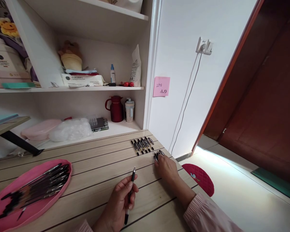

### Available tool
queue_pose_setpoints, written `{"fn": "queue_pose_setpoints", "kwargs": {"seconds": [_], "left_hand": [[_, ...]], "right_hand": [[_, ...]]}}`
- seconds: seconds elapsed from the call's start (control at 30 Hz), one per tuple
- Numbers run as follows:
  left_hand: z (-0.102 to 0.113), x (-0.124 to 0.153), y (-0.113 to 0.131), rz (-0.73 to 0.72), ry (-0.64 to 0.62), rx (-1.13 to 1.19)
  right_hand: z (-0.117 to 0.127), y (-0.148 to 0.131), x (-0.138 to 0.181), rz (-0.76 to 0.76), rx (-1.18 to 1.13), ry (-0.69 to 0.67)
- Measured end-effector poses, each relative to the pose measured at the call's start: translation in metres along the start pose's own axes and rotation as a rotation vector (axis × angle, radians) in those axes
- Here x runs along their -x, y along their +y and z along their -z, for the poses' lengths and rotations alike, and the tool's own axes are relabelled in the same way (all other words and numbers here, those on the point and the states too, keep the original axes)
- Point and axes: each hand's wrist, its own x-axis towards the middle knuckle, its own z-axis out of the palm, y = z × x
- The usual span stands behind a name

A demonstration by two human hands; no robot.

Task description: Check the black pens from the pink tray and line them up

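Head view: the left hand (122,198) is grasping an uncapped black pen (133,176) to the right of the pink oval tray (36,211), thumb and fingers closing around mid-barrel; the metal tip is pointing up and away from the wearer, the dark tail end is showing below the palm. The right hand (166,167) is resting farther right of the tray, fingers curling down over a few small dark pieces (156,157); cannot tell whether it is gripping or merely touching them. Just beyond that hand, well right of the tray, short black pieces, apparently pen caps (142,145), are lying side by side in a row. Inside the tray, many dark pens (59,178) are lying in a loose bundle. Handling, judged: the held pen is probably weighing little, being stiff and smooth, thus liable to roll or slip; its narrow tip is likely the delicate part, so mid-barrel is offering the best hold, clear of the point.
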Motion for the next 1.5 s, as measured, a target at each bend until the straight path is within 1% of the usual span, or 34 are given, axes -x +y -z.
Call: {"fn": "queue_pose_setpoints", "kwargs": {"seconds": [0.1,0.2,0.37,0.47,0.53,0.6,0.7,0.8,1.0,1.3,1.43,1.5], "left_hand": [[0.0,0.0,0.0,0.003,-0.002,-0.002],[0.0,-0.001,0.0,0.012,0.002,0.007],[0.001,-0.002,-0.001,0.007,-0.033,0.018],[0.002,-0.002,-0.002,-0.009,-0.044,0.019],[0.002,-0.002,-0.002,-0.01,-0.048,0.019],[0.001,-0.002,-0.001,0.004,-0.048,0.023],[0.0,-0.002,0.0,0.025,-0.034,0.027],[-0.001,-0.001,0.0,0.027,-0.024,0.017],[0.0,0.0,-0.001,0.008,-0.057,-0.001],[0.001,-0.001,-0.001,0.001,-0.071,-0.024],[0.001,-0.001,-0.002,0.009,-0.058,-0.036],[0.001,-0.001,-0.002,0.018,-0.051,-0.041]], "right_hand": [[0.004,0.0,0.003,0.004,0.006,0.019],[0.015,0.005,0.003,-0.039,0.02,0.048],[0.041,0.03,-0.003,-0.165,0.004,0.098],[0.049,0.043,-0.003,-0.186,0.004,0.097],[0.048,0.047,0.0,-0.164,-0.004,0.075],[0.045,0.046,0.006,-0.119,-0.009,0.022],[0.037,0.042,0.016,-0.061,0.003,-0.081],[0.027,0.04,0.024,-0.047,0.028,-0.13],[0.015,0.041,0.029,-0.001,0.079,-0.123],[0.012,0.041,0.028,-0.008,0.066,-0.131],[0.016,0.04,0.031,-0.014,0.051,-0.078],[0.021,0.035,0.033,-0.02,0.002,-0.032]]}}
